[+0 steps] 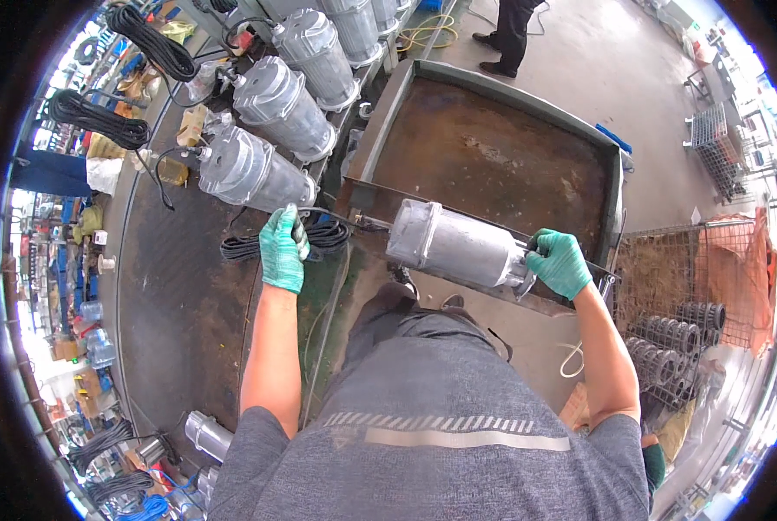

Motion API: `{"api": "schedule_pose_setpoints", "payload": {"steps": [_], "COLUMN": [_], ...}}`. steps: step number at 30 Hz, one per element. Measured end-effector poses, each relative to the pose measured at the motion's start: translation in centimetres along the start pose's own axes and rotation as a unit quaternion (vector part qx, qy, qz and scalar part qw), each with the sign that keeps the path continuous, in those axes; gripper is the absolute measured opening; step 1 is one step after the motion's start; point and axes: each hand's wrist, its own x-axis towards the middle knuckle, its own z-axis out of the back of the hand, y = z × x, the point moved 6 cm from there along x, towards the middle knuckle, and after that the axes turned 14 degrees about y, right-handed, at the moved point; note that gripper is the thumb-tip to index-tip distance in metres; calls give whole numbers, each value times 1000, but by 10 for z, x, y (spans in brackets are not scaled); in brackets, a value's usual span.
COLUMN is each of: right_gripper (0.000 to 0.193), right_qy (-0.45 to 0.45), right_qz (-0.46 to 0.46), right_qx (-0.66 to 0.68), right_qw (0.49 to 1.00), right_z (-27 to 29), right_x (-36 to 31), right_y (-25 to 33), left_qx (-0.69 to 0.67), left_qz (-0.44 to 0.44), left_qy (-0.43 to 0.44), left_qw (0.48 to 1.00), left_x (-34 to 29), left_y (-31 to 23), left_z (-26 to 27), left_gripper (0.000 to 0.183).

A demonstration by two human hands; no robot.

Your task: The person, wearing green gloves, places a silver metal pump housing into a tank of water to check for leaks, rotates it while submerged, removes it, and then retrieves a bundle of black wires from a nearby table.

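A silver cylindrical pump motor [458, 247] lies on its side across the near edge of a metal tray [382, 130], in front of my body. My right hand [562, 263], in a green glove, grips the motor's right end, where the fingers curl over the end fitting. From its left end a black cable [328, 213] runs to my left hand [283, 250], also green-gloved. The left fingers are pinched round that cable. Beneath and beside them hangs a coil of black cable [329, 236].
Several similar motors [283, 106] stand in a row at the upper left, with coiled cables [102, 119] beside them. A dark workbench [189, 321] runs along my left. On the right is a wire cage [658, 269] with black ring parts [662, 339]. A person [512, 39] stands beyond the tray.
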Motion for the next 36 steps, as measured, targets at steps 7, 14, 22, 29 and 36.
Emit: {"api": "schedule_pose_setpoints", "payload": {"steps": [7,14,22,29,36], "right_gripper": [12,14,30,39,32], "right_qy": [7,-34,-23,-28,-17], "right_qz": [-4,-15,-146,-231,-260], "right_qx": [7,-41,-263,-248,-186], "right_qw": [1000,998,953,940,947], "right_z": [-9,-10,-8,-22,-27], "right_x": [-10,-13,-23,-18,-7], "right_y": [-13,-16,13,29,18], "left_qx": [153,106,836,840,871], "left_qz": [15,111,-2,-128,-47], "left_qy": [60,129,234,256,145], "left_qw": [986,980,497,461,467], "left_x": [-45,-57,6,23,1], "left_y": [9,43,71,83,12], "left_z": [8,25,17,41,159], "left_gripper": [32,28,85,65,54]}}
